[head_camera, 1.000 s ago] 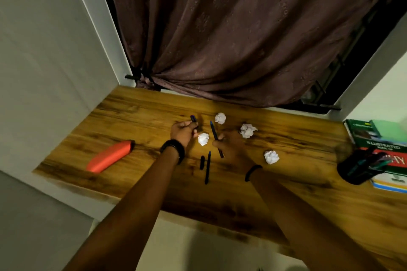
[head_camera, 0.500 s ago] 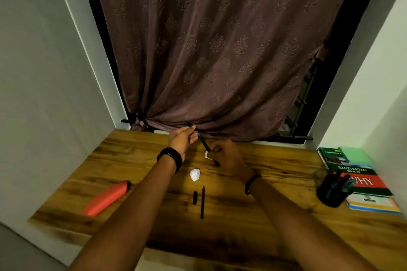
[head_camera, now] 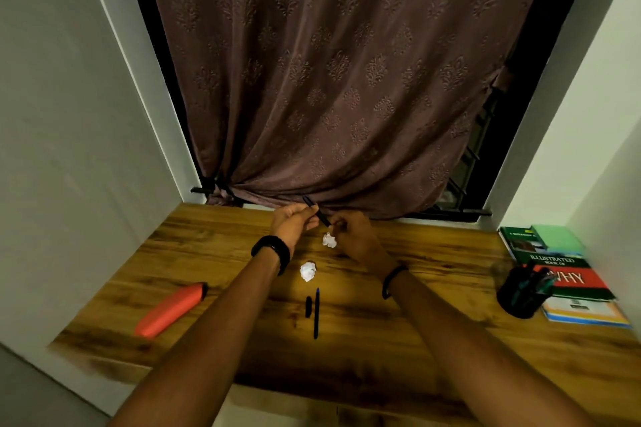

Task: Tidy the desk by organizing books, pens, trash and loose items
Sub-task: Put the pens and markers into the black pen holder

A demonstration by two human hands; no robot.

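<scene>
- Worktop [head_camera: 433, 291]: wooden, with books [head_camera: 569, 274] stacked at its right end.
- Left hand [head_camera: 293, 224]: raised over the far edge, fingers curled, pinching the black pen [head_camera: 316, 211] near its upper end.
- Right hand [head_camera: 353, 236]: fingers curled, pinching that pen's lower tip.
- Black pen: tilted, held between both hands, off the worktop.
- Paper ball [head_camera: 328, 240]: on the worktop, just beside the right hand.
</scene>
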